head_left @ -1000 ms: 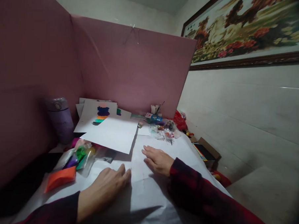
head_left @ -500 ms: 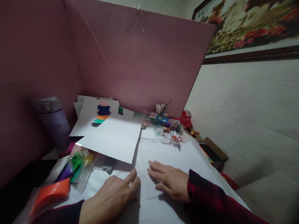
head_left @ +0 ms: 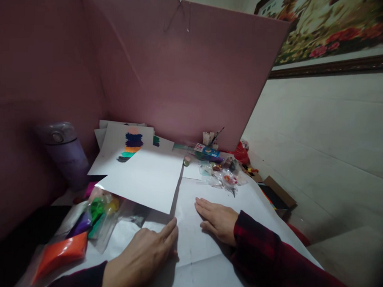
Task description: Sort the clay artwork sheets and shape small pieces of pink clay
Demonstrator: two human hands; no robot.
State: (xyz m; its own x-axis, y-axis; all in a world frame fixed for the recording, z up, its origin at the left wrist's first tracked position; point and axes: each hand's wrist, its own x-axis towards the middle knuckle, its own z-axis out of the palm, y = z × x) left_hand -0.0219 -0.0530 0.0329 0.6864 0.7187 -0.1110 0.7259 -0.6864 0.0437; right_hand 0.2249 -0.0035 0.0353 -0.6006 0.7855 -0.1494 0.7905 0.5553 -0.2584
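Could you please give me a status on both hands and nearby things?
Left hand near corner of blank sheet, no held object visible. Right hand palm down over white covering, likewise. Orange packet near left sleeve.

A purple bottle (head_left: 64,155) is placed beyond the left hand (head_left: 145,252), to its left; an orange packet (head_left: 62,254) is laid nearer. Clear bags (head_left: 226,179) and a brush (head_left: 217,135) are set beyond the right hand (head_left: 218,221). Farther right, what may be a cardboard box (head_left: 280,191) is dimly seen, a framed picture (head_left: 351,36) hung above.
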